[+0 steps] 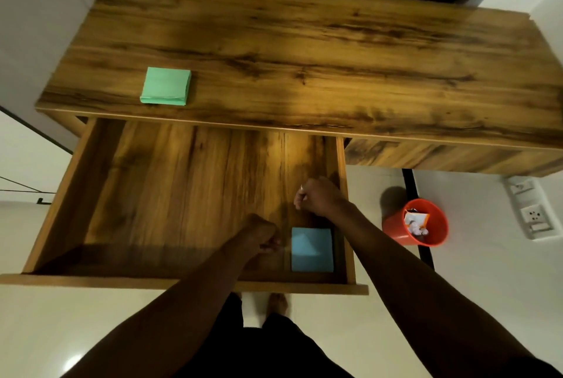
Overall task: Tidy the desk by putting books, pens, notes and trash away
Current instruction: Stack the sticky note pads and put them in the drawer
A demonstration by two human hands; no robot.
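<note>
From the head camera, a blue pad of notes (312, 249) lies flat in the near right corner of the open drawer (170, 182), roughly square, its edges running parallel to the drawer walls. A green pad of notes (165, 86) sits on the worktop (304, 51) at its near left, slightly turned, well apart from the blue one. The left hand (262, 236) is curled just left of the blue pad; whether it grips anything cannot be told. The right hand (316, 197) hovers beyond the blue pad, fingers pinched on something small and pale. An orange bin (393, 226) with crumpled trash stands on the floor to the right.
</note>
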